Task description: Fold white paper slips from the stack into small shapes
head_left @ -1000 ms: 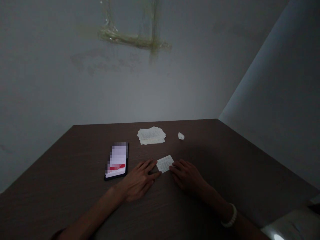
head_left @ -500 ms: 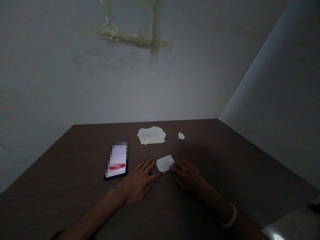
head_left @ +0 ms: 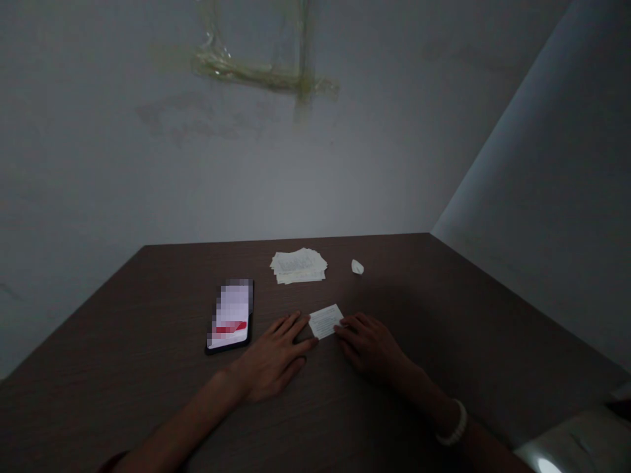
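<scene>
A small white paper slip (head_left: 326, 320) with faint print lies flat on the dark wooden table (head_left: 148, 368). My left hand (head_left: 275, 358) rests flat on the table, fingers stretched out, its fingertips at the slip's left edge. My right hand (head_left: 371, 346) lies on the table too, fingers spread and touching the slip's right edge. Neither hand grips anything. A pale bead bracelet (head_left: 456, 427) circles my right wrist.
A phone (head_left: 231, 316) with a lit screen lies left of my left hand. Farther back sits a loose pile of white paper slips (head_left: 298, 266), with a small crumpled white scrap (head_left: 357, 267) to its right. Grey walls close the table's far and right sides.
The slip has shrunk slightly in width between my fingertips, as if pressed or folded. Both hands stay almost in place.
</scene>
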Demonstrator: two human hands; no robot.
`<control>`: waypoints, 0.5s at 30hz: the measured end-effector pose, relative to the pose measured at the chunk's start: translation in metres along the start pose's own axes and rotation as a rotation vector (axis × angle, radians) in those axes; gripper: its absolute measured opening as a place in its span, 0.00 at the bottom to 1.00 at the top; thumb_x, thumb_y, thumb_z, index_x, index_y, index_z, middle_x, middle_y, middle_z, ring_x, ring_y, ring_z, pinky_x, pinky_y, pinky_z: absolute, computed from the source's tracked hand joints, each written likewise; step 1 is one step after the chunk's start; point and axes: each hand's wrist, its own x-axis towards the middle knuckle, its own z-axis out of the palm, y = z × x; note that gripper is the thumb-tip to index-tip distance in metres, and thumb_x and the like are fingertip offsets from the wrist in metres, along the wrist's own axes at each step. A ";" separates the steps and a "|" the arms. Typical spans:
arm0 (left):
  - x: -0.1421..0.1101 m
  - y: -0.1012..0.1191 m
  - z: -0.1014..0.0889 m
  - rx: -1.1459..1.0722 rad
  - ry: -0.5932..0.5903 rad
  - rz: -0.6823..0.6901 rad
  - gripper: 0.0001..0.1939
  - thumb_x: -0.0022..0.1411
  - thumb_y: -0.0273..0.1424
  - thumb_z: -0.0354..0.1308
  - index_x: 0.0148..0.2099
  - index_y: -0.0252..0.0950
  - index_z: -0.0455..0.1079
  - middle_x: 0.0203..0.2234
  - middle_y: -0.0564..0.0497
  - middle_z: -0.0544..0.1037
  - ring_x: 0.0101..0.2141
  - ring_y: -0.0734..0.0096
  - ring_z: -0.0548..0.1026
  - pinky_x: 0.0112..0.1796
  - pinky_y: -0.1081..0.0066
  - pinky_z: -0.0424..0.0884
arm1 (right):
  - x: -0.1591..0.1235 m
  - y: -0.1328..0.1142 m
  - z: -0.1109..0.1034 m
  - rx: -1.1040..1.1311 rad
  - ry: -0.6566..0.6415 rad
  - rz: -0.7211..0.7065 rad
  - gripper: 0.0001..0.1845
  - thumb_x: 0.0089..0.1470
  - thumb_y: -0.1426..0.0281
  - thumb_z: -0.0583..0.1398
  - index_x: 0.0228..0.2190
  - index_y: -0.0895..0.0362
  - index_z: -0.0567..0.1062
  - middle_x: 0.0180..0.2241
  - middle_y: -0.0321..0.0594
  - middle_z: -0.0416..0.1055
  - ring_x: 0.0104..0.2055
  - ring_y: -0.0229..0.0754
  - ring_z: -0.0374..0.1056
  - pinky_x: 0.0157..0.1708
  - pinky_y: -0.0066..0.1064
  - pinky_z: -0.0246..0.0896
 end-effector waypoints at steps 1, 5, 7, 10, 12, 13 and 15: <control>0.000 0.000 0.000 0.000 0.003 -0.001 0.22 0.68 0.32 0.45 0.63 0.44 0.58 0.66 0.47 0.48 0.64 0.50 0.47 0.60 0.49 0.51 | 0.000 0.000 0.000 -0.001 -0.001 0.002 0.16 0.61 0.69 0.53 0.49 0.55 0.70 0.48 0.45 0.69 0.48 0.48 0.62 0.47 0.40 0.60; 0.001 0.002 -0.002 0.000 0.004 0.010 0.22 0.68 0.32 0.46 0.63 0.44 0.57 0.66 0.48 0.51 0.64 0.49 0.49 0.60 0.48 0.51 | 0.000 -0.001 -0.001 -0.012 -0.001 0.007 0.16 0.60 0.70 0.54 0.49 0.55 0.71 0.47 0.45 0.69 0.48 0.48 0.62 0.48 0.41 0.60; 0.002 0.003 -0.003 -0.003 0.005 0.016 0.22 0.68 0.32 0.46 0.63 0.44 0.57 0.65 0.49 0.53 0.64 0.49 0.49 0.60 0.48 0.51 | 0.000 -0.001 -0.001 -0.019 0.000 0.008 0.16 0.60 0.69 0.54 0.49 0.55 0.71 0.47 0.45 0.69 0.48 0.48 0.62 0.48 0.41 0.60; 0.002 0.003 -0.005 0.001 -0.012 0.010 0.23 0.68 0.32 0.46 0.64 0.44 0.56 0.65 0.48 0.54 0.64 0.48 0.49 0.59 0.48 0.51 | -0.001 -0.001 -0.001 -0.019 0.000 0.003 0.16 0.60 0.70 0.54 0.49 0.55 0.70 0.47 0.46 0.68 0.48 0.48 0.62 0.48 0.40 0.60; 0.003 0.003 -0.006 -0.001 -0.023 0.010 0.23 0.68 0.32 0.46 0.64 0.43 0.56 0.65 0.48 0.54 0.64 0.48 0.49 0.59 0.47 0.52 | -0.001 0.000 -0.001 -0.018 0.000 -0.002 0.16 0.60 0.70 0.54 0.49 0.55 0.71 0.47 0.46 0.68 0.48 0.48 0.62 0.47 0.40 0.61; 0.003 0.003 -0.006 -0.005 -0.023 0.011 0.23 0.68 0.32 0.46 0.64 0.44 0.57 0.65 0.48 0.54 0.64 0.48 0.49 0.59 0.47 0.52 | 0.000 0.000 -0.001 -0.018 -0.001 -0.003 0.16 0.60 0.70 0.54 0.49 0.55 0.71 0.47 0.46 0.68 0.48 0.48 0.62 0.47 0.40 0.61; 0.003 0.003 -0.006 -0.013 -0.015 0.015 0.23 0.68 0.32 0.46 0.64 0.44 0.57 0.65 0.48 0.54 0.64 0.48 0.49 0.59 0.47 0.52 | 0.000 0.001 0.000 -0.018 -0.005 -0.003 0.16 0.60 0.70 0.54 0.49 0.55 0.70 0.47 0.46 0.68 0.48 0.48 0.62 0.47 0.40 0.61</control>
